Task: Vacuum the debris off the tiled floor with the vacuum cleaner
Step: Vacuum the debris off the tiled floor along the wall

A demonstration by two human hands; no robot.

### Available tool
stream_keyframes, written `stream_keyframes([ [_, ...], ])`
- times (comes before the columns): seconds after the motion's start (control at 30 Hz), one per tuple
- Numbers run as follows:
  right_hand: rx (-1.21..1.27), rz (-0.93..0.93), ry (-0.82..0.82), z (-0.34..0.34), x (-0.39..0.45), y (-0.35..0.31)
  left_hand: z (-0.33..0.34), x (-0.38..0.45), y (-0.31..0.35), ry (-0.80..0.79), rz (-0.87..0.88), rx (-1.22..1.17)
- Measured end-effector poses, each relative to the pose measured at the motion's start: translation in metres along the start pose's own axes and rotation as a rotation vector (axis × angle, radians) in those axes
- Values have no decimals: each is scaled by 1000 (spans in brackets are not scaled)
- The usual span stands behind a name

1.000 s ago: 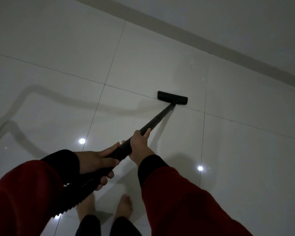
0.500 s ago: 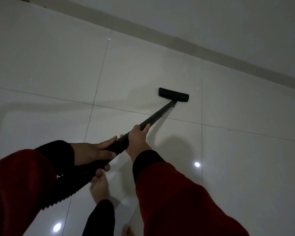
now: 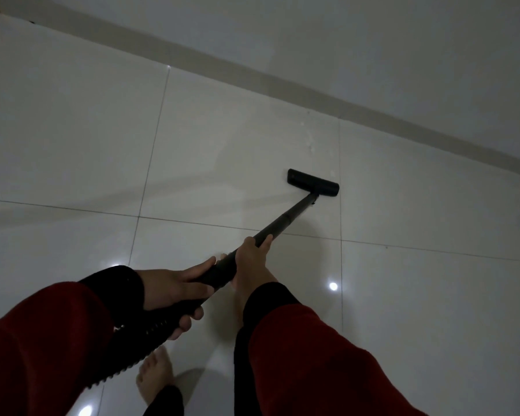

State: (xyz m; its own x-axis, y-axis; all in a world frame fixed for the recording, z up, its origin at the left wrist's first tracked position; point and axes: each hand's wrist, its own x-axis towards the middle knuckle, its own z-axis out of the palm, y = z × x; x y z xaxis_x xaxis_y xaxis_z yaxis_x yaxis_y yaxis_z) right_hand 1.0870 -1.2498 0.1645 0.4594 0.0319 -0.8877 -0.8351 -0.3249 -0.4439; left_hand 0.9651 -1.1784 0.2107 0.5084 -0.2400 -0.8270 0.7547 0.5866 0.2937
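Right, your left hand [image 3: 174, 285] is wrapped round the vacuum cleaner [image 3: 285, 219] wand w/ the ribbed hose behind it; right hand [image 3: 251, 262] clamps the matte black tube just ahead. Flat black floor head [image 3: 312, 183] sits well fwd of both, on the glossy tiled floor [image 3: 222, 145] near faint pale debris [image 3: 309, 139].

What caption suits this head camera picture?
Both hands, left hand and right hand, grip the vacuum wand, floor head on pale tiles.
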Motion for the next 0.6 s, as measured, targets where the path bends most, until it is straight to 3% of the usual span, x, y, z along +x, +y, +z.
stream_keyframes([
  [0.37,-206,-108,-69,3,62,-88,13,45,79,26,53,-134],
  [0.6,-239,-77,-103,28,89,-143,9,68,127,66,100,-200],
])
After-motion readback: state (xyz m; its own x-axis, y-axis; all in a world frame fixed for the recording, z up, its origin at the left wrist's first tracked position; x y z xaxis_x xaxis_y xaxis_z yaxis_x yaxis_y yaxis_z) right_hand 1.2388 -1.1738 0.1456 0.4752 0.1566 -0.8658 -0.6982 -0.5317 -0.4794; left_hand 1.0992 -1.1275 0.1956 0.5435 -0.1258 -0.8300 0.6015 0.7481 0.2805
